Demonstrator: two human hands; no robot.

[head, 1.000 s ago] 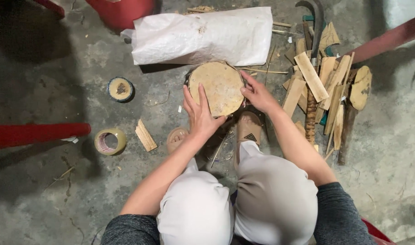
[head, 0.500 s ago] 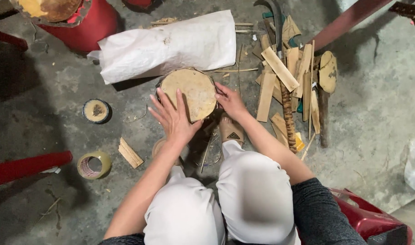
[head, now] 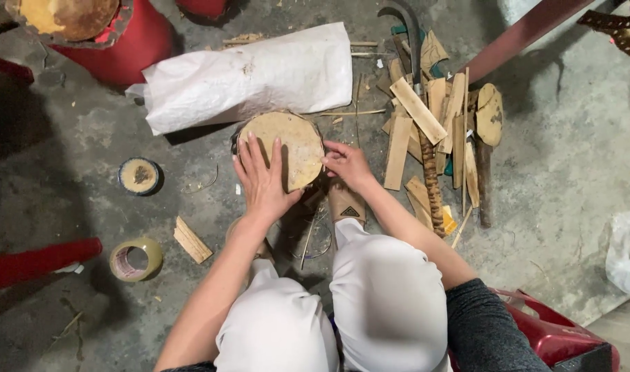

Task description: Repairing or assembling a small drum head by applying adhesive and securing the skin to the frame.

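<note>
Nearest, on the concrete floor (head: 67,179): a roll of tape (head: 135,259) with an open core (nothing visible inside), a small wood offcut (head: 192,240), and farther left a round tin (head: 138,175) holding a tan filling. Against half a second ago, the small round drum (head: 287,147) sits in the same spot between the knees and the white sack (head: 253,76), with the wood scrap pile (head: 435,131) to its right, and both hands remain on it. Left hand (head: 263,178) lies flat, fingers spread wide on the tan skin; right hand (head: 347,164) is curled narrowly, fingertips pinching the rim.
</note>
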